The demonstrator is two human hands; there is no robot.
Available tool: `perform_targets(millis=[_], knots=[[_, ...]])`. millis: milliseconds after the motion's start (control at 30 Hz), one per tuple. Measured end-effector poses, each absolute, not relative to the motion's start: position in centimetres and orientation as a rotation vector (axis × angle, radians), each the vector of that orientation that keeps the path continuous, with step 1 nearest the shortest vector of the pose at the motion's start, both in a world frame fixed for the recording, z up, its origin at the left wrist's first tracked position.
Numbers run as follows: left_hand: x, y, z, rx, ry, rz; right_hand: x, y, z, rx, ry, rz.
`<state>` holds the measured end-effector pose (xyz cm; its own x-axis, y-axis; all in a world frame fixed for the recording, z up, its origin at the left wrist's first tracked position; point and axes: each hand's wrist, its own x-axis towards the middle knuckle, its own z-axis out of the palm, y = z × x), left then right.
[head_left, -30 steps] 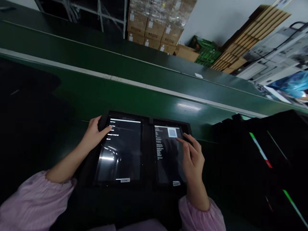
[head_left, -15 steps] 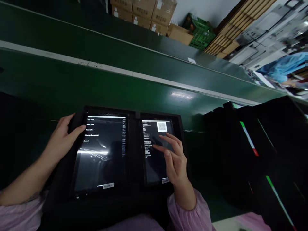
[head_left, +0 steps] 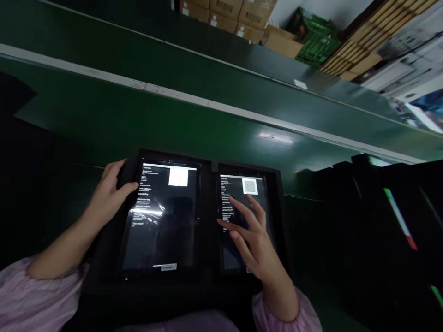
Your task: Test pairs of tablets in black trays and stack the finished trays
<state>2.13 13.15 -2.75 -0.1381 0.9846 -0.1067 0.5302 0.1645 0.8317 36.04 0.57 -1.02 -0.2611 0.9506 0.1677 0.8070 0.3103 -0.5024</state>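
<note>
Two tablets lie side by side in a black tray (head_left: 207,207). Text and a blank white square show on the left tablet (head_left: 162,240), which has a barcode label at its lower edge. The right tablet (head_left: 230,256) displays text and a QR code, partly covered by my right hand (head_left: 254,237). That hand is open, fingers spread just over the screen; whether a fingertip touches the glass I cannot tell. My left hand (head_left: 112,193) grips the tray's left rim, thumb on top beside the left tablet and fingers around the outer side.
A green bench (head_left: 194,124) with a pale strip (head_left: 242,117) runs behind the tray. At right stand dark stacked trays (head_left: 360,230) with glinting screen edges. Cardboard boxes (head_left: 226,14) and a green crate (head_left: 316,39) are at the back. A dark shape (head_left: 15,97) is at far left.
The left tablet's screen has gone from a menu list to an info page with a white square. My right hand has shifted left across the right tablet. The whole view has swung left.
</note>
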Motion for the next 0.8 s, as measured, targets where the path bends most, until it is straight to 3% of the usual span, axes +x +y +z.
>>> perform_targets(millis=[200, 600, 800], knots=[[2.0, 12.9, -2.7, 1.458, 1.715, 0.847, 36.9, 0.4, -1.5, -1.606, -1.851, 0.223], [2.2, 13.5, -2.5, 1.521, 1.800, 0.676, 38.7, 1.2, 1.1, -1.609, -1.777, 0.188], [2.5, 15.1, -2.9, 1.339, 1.701, 0.859, 39.8, 4.4, 1.2, -1.571, -1.720, 0.107]])
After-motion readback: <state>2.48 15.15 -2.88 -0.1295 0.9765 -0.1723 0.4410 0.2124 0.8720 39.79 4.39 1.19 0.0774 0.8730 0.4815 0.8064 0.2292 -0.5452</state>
